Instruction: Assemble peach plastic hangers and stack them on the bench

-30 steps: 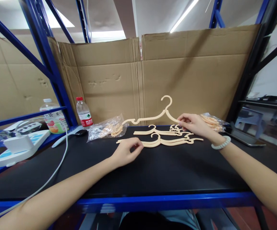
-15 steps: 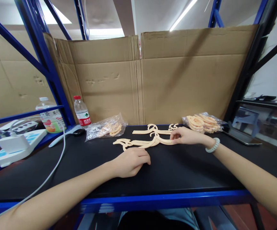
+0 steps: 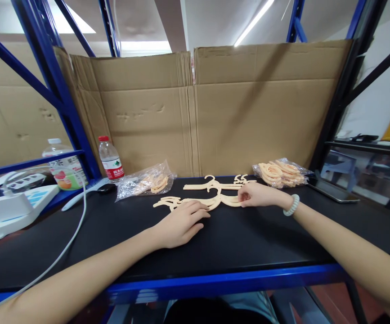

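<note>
A cream plastic folding clothes hanger (image 3: 230,201) lies on the black tabletop (image 3: 235,245), its hook pointing away from me. My right hand (image 3: 262,194) pinches the end of its right arm between thumb and fingers. Over the left side rests my left hand (image 3: 183,224), palm down with fingers stretched and partly spread; the fingertips reach the lower edge of the hanger, and whether they press on it I cannot tell. Behind it lies a second cream hanger (image 3: 198,186). Several small hooked cream pieces (image 3: 166,202) show at the left, partly behind my left hand, and more hooked pieces (image 3: 241,178) at the back.
Clear plastic bags of cream parts lie at back left (image 3: 147,180) and back right (image 3: 280,173). Nearby are a red-capped water bottle (image 3: 111,159), a power strip (image 3: 41,200) with a white cable (image 3: 75,234), and a phone (image 3: 334,192). A cardboard wall (image 3: 265,108) closes the rear.
My left hand has uncurled its fingers and shifted slightly up toward the hanger's left side. My right hand stays at the right arm. The view has shifted slightly.
</note>
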The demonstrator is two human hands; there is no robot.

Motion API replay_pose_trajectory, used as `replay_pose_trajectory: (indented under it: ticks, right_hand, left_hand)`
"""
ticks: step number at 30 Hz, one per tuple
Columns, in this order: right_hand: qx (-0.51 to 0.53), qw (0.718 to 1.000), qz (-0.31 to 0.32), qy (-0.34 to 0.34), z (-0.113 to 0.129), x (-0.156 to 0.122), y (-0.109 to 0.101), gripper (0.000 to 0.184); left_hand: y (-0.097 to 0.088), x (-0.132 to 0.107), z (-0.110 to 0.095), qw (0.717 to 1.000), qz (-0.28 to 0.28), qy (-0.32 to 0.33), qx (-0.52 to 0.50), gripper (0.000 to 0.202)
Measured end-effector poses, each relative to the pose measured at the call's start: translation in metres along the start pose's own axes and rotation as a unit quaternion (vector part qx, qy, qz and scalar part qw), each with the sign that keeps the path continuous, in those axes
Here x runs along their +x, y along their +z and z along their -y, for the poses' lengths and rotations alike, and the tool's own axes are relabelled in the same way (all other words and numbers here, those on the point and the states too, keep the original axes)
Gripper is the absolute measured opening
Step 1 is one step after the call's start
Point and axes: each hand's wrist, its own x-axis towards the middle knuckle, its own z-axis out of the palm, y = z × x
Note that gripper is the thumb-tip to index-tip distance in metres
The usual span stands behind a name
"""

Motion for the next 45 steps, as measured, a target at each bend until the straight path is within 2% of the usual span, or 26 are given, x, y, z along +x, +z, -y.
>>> replay_pose_trajectory:
  ticks: [6,12,16,18,22,25,32,40,45]
  right_hand:
    - [-0.041,0.999,0.0,0.013,0.002,-0.001,-0.001,0.007]
    - [-0.109,0.992,-0.065,0.02,0.01,-0.004,0.001,0.007]
    - [-0.1,0.992,-0.082,0.01,0.014,-0.002,0.006,0.029]
    - [-0.109,0.991,-0.075,0.007,0.013,0.0,0.01,0.034]
    - [-0.134,0.991,-0.014,0.022,0.008,0.004,0.014,0.026]
    - [-0.138,0.99,0.007,0.027,0.005,0.005,0.012,0.024]
    - [-0.123,0.991,0.016,0.044,0.006,0.004,0.004,0.021]
    - [-0.103,0.993,0.019,0.046,0.006,0.004,0.002,0.021]
    - [-0.083,0.995,-0.038,0.031,-0.009,-0.002,-0.013,0.029]
  left_hand:
    - [0.003,0.001,0.006,0.999,0.011,-0.025,0.026,0.033]
    - [0.003,0.0,0.003,0.996,0.044,-0.063,0.034,0.045]
    - [0.006,-0.003,0.004,0.989,0.074,-0.118,0.042,0.068]
    - [0.007,-0.004,0.004,0.985,0.096,-0.139,0.04,0.073]
    - [0.006,-0.001,0.007,0.977,0.137,-0.162,0.027,0.078]
    - [0.006,0.002,0.012,0.976,0.147,-0.159,0.022,0.08]
    - [0.016,0.006,0.028,0.982,0.126,-0.141,0.015,0.08]
    - [0.018,0.006,0.028,0.987,0.086,-0.134,-0.01,0.075]
    - [0.017,0.003,0.03,0.991,0.031,-0.129,-0.01,0.062]
